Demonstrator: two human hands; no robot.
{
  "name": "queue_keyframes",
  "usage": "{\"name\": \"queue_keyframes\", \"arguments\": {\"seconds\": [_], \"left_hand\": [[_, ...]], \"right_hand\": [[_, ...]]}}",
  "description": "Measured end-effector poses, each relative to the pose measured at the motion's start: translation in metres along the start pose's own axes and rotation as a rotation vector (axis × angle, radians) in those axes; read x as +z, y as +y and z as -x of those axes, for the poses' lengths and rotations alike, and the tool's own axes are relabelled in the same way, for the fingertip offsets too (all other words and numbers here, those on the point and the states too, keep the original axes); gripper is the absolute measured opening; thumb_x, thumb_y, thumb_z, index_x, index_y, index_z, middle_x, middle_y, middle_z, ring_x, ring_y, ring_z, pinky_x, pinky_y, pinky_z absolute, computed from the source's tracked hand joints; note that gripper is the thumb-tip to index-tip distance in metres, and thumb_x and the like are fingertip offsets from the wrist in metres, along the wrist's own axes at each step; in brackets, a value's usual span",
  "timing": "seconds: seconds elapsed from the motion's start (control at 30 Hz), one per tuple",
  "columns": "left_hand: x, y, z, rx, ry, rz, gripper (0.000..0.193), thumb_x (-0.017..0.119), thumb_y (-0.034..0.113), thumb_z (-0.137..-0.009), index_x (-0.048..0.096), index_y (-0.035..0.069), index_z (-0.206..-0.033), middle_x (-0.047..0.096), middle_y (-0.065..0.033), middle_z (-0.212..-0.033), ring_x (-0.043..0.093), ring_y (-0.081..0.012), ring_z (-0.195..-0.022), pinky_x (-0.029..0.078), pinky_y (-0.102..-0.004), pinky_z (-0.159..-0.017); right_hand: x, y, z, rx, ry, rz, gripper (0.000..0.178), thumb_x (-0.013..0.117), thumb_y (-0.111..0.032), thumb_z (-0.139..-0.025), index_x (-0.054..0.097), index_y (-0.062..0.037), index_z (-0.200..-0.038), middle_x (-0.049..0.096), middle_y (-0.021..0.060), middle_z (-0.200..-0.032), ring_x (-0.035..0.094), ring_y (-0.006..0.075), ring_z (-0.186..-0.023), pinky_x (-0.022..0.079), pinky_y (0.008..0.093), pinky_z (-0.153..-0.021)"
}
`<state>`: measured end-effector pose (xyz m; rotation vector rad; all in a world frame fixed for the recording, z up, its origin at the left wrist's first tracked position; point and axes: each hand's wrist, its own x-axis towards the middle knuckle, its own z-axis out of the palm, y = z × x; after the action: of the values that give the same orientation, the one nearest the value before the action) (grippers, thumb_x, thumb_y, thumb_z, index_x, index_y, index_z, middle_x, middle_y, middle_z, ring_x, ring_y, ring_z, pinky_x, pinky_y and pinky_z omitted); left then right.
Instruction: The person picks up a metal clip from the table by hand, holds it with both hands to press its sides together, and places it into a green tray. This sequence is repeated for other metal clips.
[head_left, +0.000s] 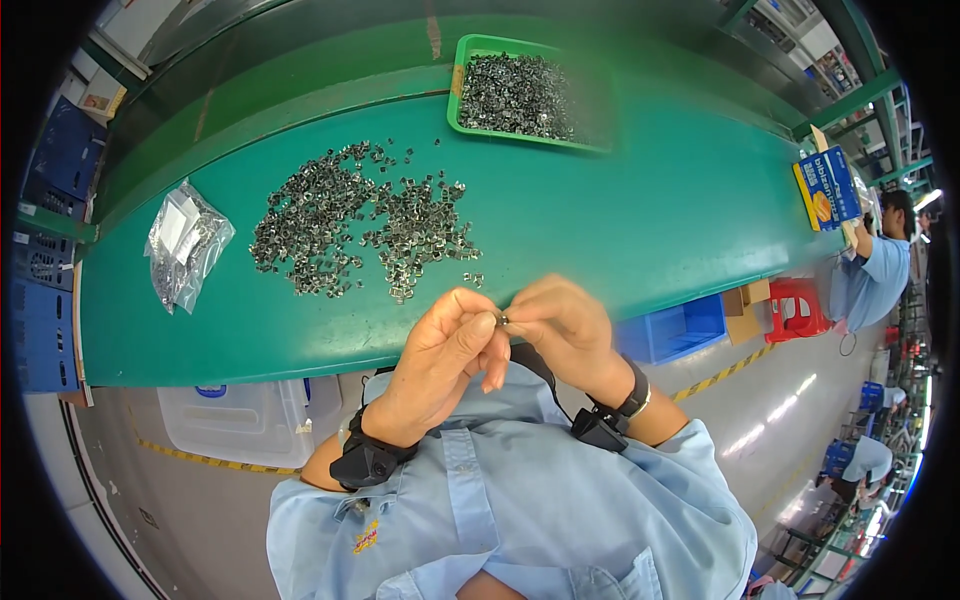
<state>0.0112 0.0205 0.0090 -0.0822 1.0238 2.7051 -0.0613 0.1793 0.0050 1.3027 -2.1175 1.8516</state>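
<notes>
My left hand [440,345] and my right hand [562,325] meet in front of my chest, near the table's front edge. Their fingertips pinch one small dark metal part [502,321] between them; its details are too small to make out. Beyond the hands, a loose pile of small shiny metal parts [315,215] spreads over the green tabletop [640,220]. A second heap of the same parts [420,235] lies just right of it, nearer my hands. A few single parts lie scattered around both heaps.
A green tray [460,100] full of similar parts stands at the back, its right side blurred. At left lies a clear plastic bag [187,245]. A blue and yellow box [830,188] sits at the right end. Below are a blue bin [680,330] and red stool [795,310]; a co-worker [880,270] is beyond.
</notes>
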Motion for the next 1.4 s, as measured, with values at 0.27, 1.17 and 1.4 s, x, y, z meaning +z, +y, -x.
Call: {"name": "queue_keyframes", "arguments": {"seconds": [0.27, 1.17, 1.4], "left_hand": [[-0.002, 0.0, -0.001, 0.036, -0.017, -0.076, 0.013, 0.048, 0.019, -0.096, 0.046, 0.006, -0.099, 0.058, -0.0061, -0.077, 0.055, -0.0132, -0.06, 0.042, -0.0246, -0.051], [-0.02, 0.014, 0.001, -0.033, -0.057, -0.073, 0.013, 0.047, 0.013, -0.096, 0.049, 0.003, -0.105, 0.057, -0.0064, -0.079, 0.054, -0.0127, -0.061, 0.045, -0.0254, -0.055], [-0.015, 0.014, -0.004, 0.043, 0.06, -0.133, 0.013, 0.048, 0.014, -0.095, 0.049, 0.004, -0.104, 0.057, -0.0079, -0.077, 0.054, -0.0137, -0.057, 0.045, -0.0258, -0.052]], "right_hand": [[0.004, 0.002, 0.002, 0.021, 0.031, -0.018, 0.016, 0.066, 0.0, -0.079, 0.059, -0.0067, -0.092, 0.062, 0.0067, -0.084, 0.059, 0.0192, -0.074, 0.047, 0.0285, -0.062], [-0.022, 0.05, -0.095, -0.044, -0.446, 0.55, 0.016, 0.066, -0.009, -0.076, 0.063, -0.0081, -0.092, 0.058, 0.0055, -0.089, 0.055, 0.0248, -0.085, 0.046, 0.0347, -0.074], [-0.028, 0.038, -0.081, -0.011, -0.404, 0.519, 0.016, 0.068, -0.009, -0.074, 0.063, -0.0082, -0.088, 0.059, 0.0055, -0.084, 0.056, 0.0253, -0.078, 0.046, 0.0354, -0.069]]}}
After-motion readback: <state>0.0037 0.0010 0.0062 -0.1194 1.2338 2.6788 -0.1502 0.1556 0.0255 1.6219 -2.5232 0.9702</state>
